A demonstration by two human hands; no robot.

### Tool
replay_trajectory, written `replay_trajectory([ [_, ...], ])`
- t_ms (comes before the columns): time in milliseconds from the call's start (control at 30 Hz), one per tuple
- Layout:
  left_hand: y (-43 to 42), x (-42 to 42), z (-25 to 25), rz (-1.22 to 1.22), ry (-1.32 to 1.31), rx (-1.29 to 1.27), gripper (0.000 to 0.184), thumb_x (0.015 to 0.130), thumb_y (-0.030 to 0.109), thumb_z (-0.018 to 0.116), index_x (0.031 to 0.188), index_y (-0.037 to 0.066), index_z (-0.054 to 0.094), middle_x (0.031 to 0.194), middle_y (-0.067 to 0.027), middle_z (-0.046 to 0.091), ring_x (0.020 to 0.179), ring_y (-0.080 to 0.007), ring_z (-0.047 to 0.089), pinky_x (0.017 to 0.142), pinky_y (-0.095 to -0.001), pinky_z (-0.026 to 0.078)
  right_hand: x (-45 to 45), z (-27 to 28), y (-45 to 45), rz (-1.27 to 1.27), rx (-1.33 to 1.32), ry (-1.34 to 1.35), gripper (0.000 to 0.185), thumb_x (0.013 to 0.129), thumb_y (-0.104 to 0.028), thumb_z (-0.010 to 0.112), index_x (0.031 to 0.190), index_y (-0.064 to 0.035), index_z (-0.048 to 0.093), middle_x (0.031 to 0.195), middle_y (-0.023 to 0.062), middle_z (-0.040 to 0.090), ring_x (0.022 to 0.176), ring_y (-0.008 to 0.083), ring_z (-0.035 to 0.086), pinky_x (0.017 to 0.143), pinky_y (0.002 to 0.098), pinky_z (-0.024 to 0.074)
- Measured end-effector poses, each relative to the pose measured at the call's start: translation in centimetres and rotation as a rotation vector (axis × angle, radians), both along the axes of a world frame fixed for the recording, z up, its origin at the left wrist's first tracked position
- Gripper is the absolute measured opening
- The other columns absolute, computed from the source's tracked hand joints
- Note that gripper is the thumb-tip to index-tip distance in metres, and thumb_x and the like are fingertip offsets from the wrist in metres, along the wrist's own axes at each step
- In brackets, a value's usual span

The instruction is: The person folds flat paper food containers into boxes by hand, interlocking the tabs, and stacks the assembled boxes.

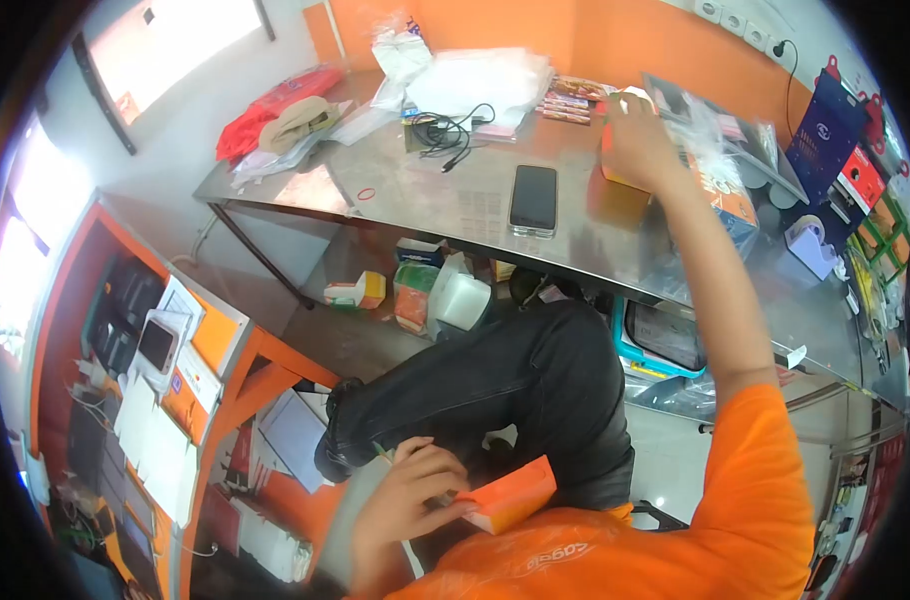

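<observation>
Close to my lap, my left hand [415, 495] is closed on a small orange cardboard box [515, 495], pinching its near end. A thin stick, perhaps a pen [383, 453], pokes out between its fingers. My right arm stretches across the metal table [395, 190]. There my right hand [640, 145] is at the top of another orange box [615, 190], fingers curled beside something white [635, 95]. What those fingers pinch, if anything, is hidden. A black smartphone [534, 198] lies on the table, left of that box.
Clear plastic bags [480, 85], a black cable [445, 130] and snack packets [572, 100] lie at the back. A grey tray [765, 165] and a tape dispenser [811, 245] stand right. Small cartons [360, 290] sit under the table. An orange desk [260, 350] stands left.
</observation>
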State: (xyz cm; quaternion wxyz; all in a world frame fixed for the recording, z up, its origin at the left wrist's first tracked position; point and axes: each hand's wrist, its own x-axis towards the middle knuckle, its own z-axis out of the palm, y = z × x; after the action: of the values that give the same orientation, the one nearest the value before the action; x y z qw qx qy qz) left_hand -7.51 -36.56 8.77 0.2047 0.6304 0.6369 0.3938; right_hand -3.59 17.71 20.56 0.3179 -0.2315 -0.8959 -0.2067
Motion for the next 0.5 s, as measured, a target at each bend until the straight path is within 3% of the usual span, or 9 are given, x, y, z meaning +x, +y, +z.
replay_trajectory([
  [100,1.0,-0.6,-0.4,-0.084,-0.034,-0.011,0.021,0.084,0.022,0.088,0.097,0.012,0.075,0.104,-0.0020,0.072,0.106,-0.0205,0.069,0.116,-0.0489,0.031,-1.0,1.1,2.5,-0.309,-0.279,-0.384,0.058,0.081,-0.023,0.078,0.131,-0.0006,0.061,0.130,0.0238,0.067,0.126,0.0412,0.064,0.106,0.0545,0.0516],
  [200,0.9,-1.2,-0.8,-0.123,-0.085,-0.020,0.020,0.086,0.019,0.084,0.101,0.011,0.074,0.107,-0.0031,0.071,0.108,-0.0218,0.068,0.117,-0.0502,0.028,-1.5,2.0,0.7,-0.284,-0.234,-0.433,0.061,0.076,-0.024,0.081,0.128,-0.0009,0.059,0.120,0.0244,0.072,0.115,0.0424,0.070,0.097,0.0548,0.0562],
  [267,0.2,-1.4,-1.1,-0.118,-0.123,-0.031,0.020,0.086,0.017,0.082,0.103,0.011,0.073,0.108,-0.0036,0.071,0.109,-0.0224,0.068,0.118,-0.0508,0.028,-0.8,1.6,-0.6,-0.066,-0.319,-0.329,0.068,0.071,-0.023,0.087,0.128,-0.0004,0.056,0.110,0.0260,0.074,0.107,0.0436,0.072,0.091,0.0539,0.0589],
  [400,-1.8,-2.2,-2.0,-0.066,-0.177,-0.055,0.022,0.086,0.014,0.079,0.107,0.010,0.073,0.109,-0.0044,0.071,0.109,-0.0234,0.067,0.118,-0.0505,0.028,0.0,2.5,-5.7,-0.136,-0.288,-0.408,0.083,0.062,-0.019,0.097,0.131,-0.0048,0.053,0.106,0.0257,0.075,0.101,0.0453,0.073,0.085,0.0545,0.0588],
  [500,-3.0,-2.3,-2.8,-0.028,-0.181,-0.022,0.023,0.088,0.015,0.079,0.110,0.008,0.073,0.107,-0.0048,0.069,0.106,-0.0238,0.067,0.117,-0.0499,0.030,1.1,2.4,-7.5,0.007,-0.371,-0.357,0.069,0.067,-0.014,0.094,0.124,-0.0048,0.058,0.101,0.0241,0.075,0.099,0.0458,0.073,0.082,0.0527,0.0560],
])
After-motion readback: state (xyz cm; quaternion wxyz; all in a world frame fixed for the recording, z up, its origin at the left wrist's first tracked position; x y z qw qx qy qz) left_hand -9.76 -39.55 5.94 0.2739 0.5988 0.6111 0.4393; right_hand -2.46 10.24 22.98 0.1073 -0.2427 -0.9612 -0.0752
